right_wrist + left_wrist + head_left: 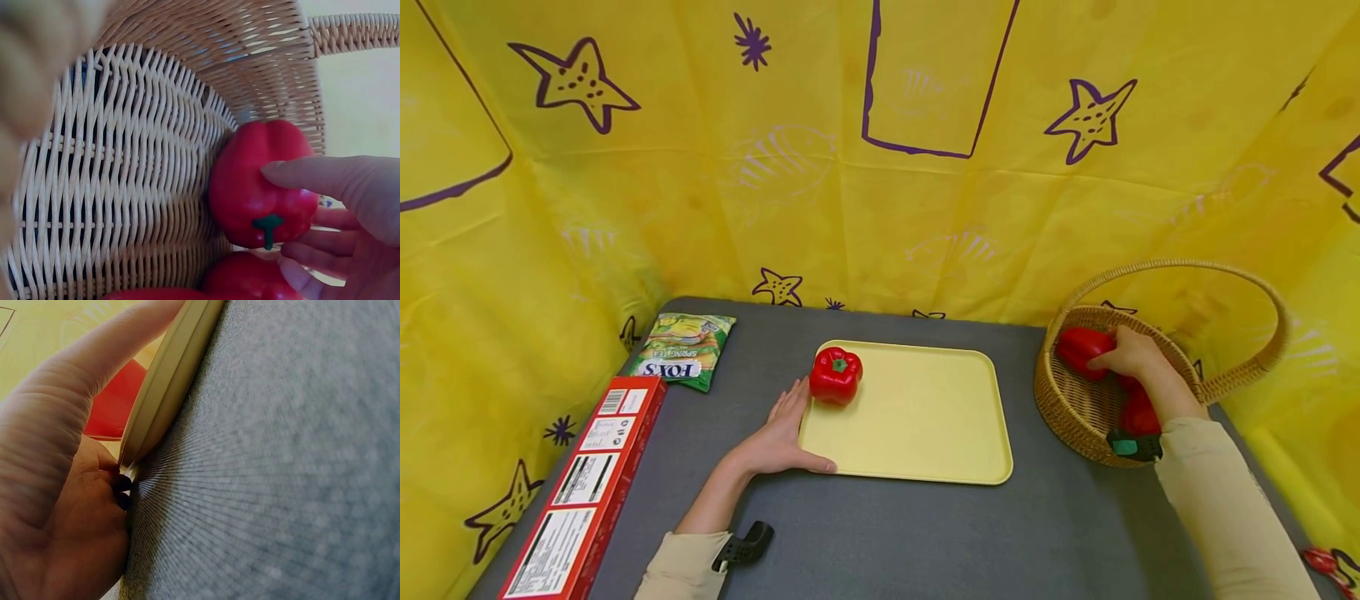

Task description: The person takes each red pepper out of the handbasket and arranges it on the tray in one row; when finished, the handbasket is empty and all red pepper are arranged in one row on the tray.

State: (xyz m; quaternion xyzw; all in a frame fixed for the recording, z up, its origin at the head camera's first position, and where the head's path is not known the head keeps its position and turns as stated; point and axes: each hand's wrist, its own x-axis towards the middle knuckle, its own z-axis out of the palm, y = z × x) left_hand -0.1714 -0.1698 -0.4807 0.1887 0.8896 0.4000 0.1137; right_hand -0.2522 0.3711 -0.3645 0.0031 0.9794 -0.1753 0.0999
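While the left hand point(782, 437), fingers extended, touches the left end of a yellow tray point(925, 417) bearing one red pepper point(835, 379) near its far-left corner, the head view shows the right hand point(1133, 354) gripping a second pepper point(1081, 348) inside a wicker basket point(1086, 408). From the left wrist, the thumb point(94, 356) meets the tray's rim. From the right wrist, that green-stemmed pepper is pinched beside more peppers point(247, 278).

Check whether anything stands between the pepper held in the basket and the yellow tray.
Yes: the left wall of the wicker basket stands between the red pepper in the right hand and the tray. Nothing else visible blocks that path.
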